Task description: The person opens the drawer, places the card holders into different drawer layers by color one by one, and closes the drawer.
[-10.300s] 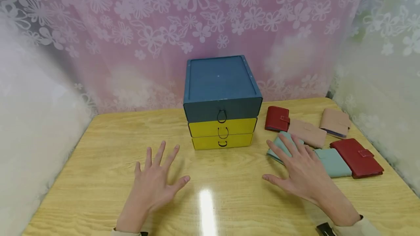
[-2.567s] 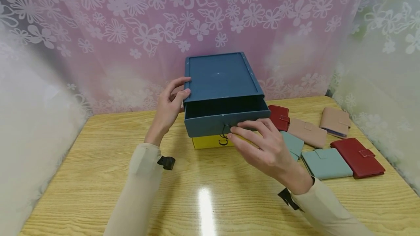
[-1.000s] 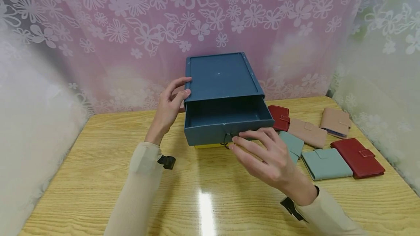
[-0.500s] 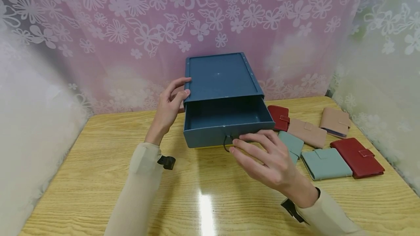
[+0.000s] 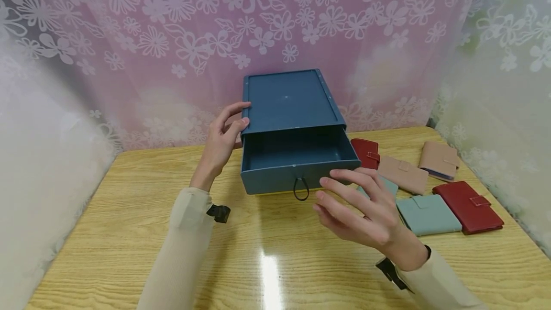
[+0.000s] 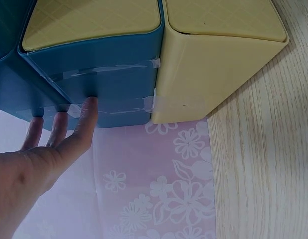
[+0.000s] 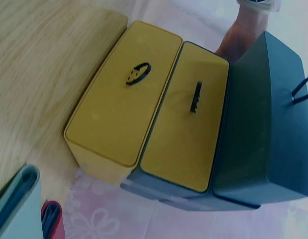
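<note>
A three-tier drawer box stands at the back of the table, its blue top drawer pulled out and bare inside. From that drawer's front hangs a black loop handle. My left hand rests on the box's left side, thumb and a finger at the top edge; in the left wrist view its fingertips touch the blue side wall. To the right of the handle, my right hand hovers with loosely bent fingers, holding nothing. Two yellow drawer fronts below are closed.
Several wallets lie right of the box: a small red wallet, a long beige wallet, a small beige wallet, a mint wallet and a larger red wallet. Another mint wallet is partly behind my right hand.
The top drawer came forward by the right hand's pull on its loop. Within the last half second the right hand let go and moved slightly right. The left hand stayed put.
</note>
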`<state>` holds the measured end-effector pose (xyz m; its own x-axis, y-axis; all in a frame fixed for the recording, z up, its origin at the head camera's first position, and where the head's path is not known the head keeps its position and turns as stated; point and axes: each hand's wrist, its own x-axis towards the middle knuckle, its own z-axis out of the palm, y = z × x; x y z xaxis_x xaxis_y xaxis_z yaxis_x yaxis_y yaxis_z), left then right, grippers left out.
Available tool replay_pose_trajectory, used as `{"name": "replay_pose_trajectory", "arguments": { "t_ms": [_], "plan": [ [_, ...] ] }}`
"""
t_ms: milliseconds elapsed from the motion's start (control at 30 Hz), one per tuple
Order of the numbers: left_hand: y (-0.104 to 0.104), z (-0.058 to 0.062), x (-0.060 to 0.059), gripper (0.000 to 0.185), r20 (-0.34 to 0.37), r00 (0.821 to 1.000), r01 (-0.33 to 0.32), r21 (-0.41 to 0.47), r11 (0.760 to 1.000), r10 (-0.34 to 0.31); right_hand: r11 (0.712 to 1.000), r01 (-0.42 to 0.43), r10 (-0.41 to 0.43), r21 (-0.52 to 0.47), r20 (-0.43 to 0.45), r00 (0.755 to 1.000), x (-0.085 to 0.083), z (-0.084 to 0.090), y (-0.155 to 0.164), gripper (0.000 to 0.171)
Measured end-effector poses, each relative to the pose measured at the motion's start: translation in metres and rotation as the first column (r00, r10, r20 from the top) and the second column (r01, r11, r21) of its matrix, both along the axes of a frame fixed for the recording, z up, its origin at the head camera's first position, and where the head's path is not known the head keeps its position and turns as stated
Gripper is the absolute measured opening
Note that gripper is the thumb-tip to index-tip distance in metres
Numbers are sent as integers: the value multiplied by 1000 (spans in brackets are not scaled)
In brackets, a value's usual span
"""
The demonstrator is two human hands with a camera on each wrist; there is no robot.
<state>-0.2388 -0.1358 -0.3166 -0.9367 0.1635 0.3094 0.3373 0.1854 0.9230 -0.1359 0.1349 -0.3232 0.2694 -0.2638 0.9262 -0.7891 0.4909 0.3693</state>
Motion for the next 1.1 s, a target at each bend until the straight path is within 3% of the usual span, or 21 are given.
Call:
{"name": "replay_pose_trajectory", "arguments": {
  "t_ms": [233, 733, 1100],
  "plan": [
    [0, 0, 0, 42, 0, 1000, 3, 0, 1000, -3, 995, -12, 8, -103, -41, 999, -5, 5, 7, 23],
    [0, 1, 0, 42, 0, 1000, 11, 9, 1000, -11, 987, 26, -21, -159, 32, 999, -11, 3, 37, 33],
    [-2, -1, 2, 42, -4, 1000, 18, 2, 1000, -18, 991, 109, -98, -80, 126, 987, -13, -11, 68, 40]
  ]
}}
